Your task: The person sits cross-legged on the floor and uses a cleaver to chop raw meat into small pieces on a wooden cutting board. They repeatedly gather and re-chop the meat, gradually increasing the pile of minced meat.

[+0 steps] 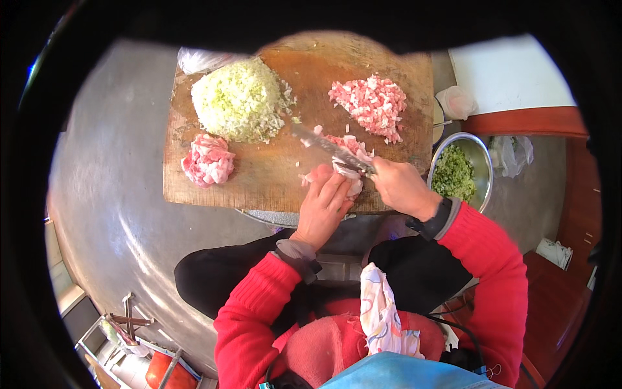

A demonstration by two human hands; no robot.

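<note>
My right hand (402, 187) grips the handle of a kitchen knife (330, 147), its blade pointing up and left across a strip of raw, fatty meat (354, 187). Fingers bent, my left hand (323, 206) presses that meat against the wooden chopping board (272, 180), close beside the blade. Cut pieces (351, 142) lie just beyond the knife. Farther right on the board is a heap of diced raw meat (371, 107). A large mound of chopped pale-green vegetable (238, 102) sits at the upper left, and below it rests a lump of uncut meat (208, 160).
A metal bowl of chopped greens (454, 172) stands to the board's right, with a plastic bag (512, 155) beyond it. Another clear bag (201, 59) lies at the board's far left corner. Under the near edge shows part of a round vessel (272, 217). A metal rack (141, 355) is lower left.
</note>
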